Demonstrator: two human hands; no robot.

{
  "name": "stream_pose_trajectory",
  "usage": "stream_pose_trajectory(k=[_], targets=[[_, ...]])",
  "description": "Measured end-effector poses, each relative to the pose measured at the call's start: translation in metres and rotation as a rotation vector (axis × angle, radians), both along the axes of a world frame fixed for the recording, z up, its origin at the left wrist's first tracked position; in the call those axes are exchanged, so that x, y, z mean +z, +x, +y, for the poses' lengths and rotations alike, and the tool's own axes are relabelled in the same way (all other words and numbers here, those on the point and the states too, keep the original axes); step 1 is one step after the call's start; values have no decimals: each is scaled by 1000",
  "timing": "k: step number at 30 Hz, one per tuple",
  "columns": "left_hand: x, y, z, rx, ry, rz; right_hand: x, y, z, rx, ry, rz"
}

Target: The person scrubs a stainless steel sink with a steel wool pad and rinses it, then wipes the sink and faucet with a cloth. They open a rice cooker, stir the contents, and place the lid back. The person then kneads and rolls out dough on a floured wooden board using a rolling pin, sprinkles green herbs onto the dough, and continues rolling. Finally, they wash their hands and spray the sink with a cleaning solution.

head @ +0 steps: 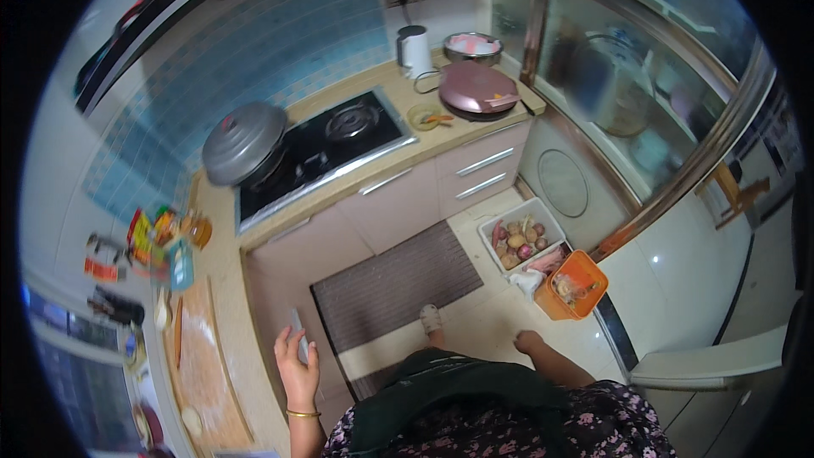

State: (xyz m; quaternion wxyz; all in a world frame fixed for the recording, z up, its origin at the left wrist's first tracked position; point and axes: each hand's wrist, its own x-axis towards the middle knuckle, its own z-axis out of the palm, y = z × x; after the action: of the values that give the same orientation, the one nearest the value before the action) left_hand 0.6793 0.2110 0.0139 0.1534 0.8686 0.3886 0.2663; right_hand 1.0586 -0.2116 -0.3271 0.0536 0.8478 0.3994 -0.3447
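My left hand (296,356), with a gold bangle at the wrist, is raised with its fingers apart and holds nothing. It overlaps a metal cabinet handle (296,323); whether they touch I cannot tell. Left of it, on the counter, lies a floured wooden board (206,369) with a thin rolling pin (178,334) and a pale piece of dough (191,422). My right hand (527,342) hangs low over the floor with its fingers curled in, and nothing shows in it. The orange bin (547,305) is the nearest thing to it.
A lidded wok (245,143) stands on the gas hob (305,162). Further right are a pink electric griddle (478,86), a small bowl (424,117) and a kettle (416,54). On the floor lie a ribbed mat (400,283) and a crate (486,229) of potatoes and onions.
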Motion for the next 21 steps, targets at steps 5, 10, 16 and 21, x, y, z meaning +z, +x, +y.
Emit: stream_pose_trajectory(k=[5,10,16,21], targets=[[-21,189,102,-294,-204,-33,-12,57,-72,-710,-84,309],[-8,425,118,-761,-222,-40,31,125,-31,-1800,415,558],[5,661,92,-1011,-169,47,44,314,87,-1566,923,518],[-17,792,83,-965,-69,28,84,534,196,-1107,826,-52]])
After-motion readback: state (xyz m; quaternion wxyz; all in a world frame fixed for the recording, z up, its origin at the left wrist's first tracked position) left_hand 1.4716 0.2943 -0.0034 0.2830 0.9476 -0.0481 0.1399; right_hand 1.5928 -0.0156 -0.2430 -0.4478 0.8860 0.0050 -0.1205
